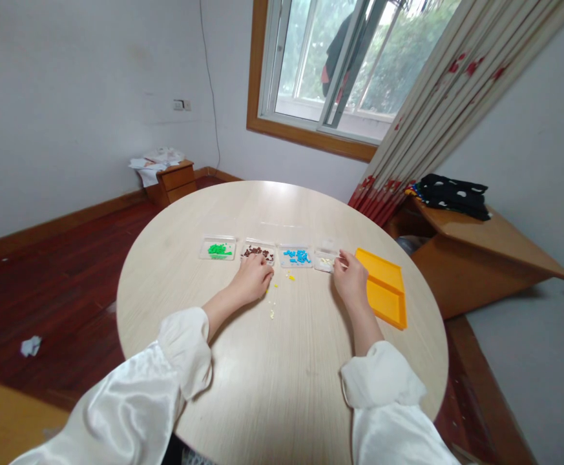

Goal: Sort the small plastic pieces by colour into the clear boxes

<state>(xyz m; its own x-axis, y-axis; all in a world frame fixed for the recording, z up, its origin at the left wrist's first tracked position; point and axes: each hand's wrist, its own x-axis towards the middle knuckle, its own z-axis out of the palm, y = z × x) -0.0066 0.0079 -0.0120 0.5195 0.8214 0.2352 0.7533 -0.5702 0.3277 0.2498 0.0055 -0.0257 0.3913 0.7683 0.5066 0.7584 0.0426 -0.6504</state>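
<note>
My left hand (pixel 252 279) is closed, its fingers curled at the front edge of a clear box of dark brown pieces (pixel 257 250); whatever they hold is hidden. My right hand (pixel 350 278) is closed too, its fingertips at the right end of a clear box with pale pieces (pixel 324 260). I cannot make out what is between those fingers. Between the hands stands a clear box of blue pieces (pixel 296 257). Loose yellow pieces (pixel 291 278) and pale cream pieces (pixel 272 314) lie on the table in front of the boxes.
A clear box of green pieces (pixel 219 250) ends the row on the left. Right of my right hand lies a yellow two-part tray (pixel 387 284). All stand on a round wooden table (pixel 291 381). Beyond its right edge is a tilted wooden cabinet (pixel 475 258) with dark cloth on top.
</note>
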